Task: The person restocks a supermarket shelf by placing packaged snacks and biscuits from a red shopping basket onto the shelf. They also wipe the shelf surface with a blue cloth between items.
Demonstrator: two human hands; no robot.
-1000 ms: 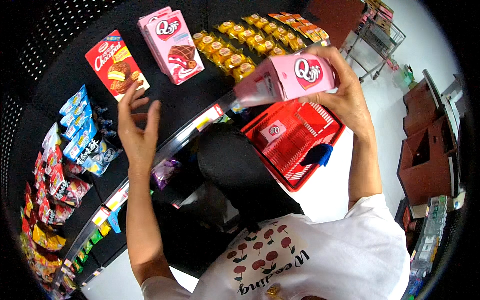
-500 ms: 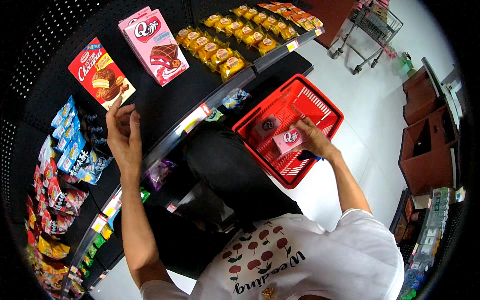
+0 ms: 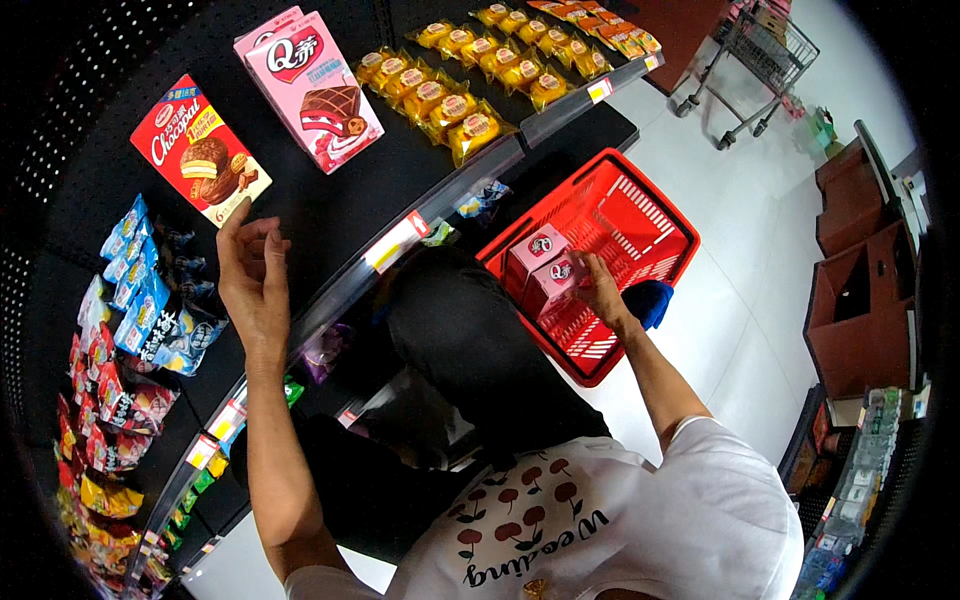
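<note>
My right hand reaches into the red shopping basket and grips a small pink snack box at its right side. Pressed close along its upper left, a second pink box stands in the basket. My left hand is held over the shelf with loosely bent fingers apart and nothing in them. Its index fingertip is at the lower edge of a red and cream box of chocolate pies; whether it touches cannot be made out. Farther right on the shelf stand larger pink cake boxes.
Yellow wrapped cakes lie in rows along the black shelf. Bagged snacks crowd its left end. A dark blue object is beside the basket. Farther off are a shopping cart and brown cabinets.
My right hand has moved left and lower in the basket, bringing its pink box against the other one. The left hand has stayed nearly in place by the red box.
</note>
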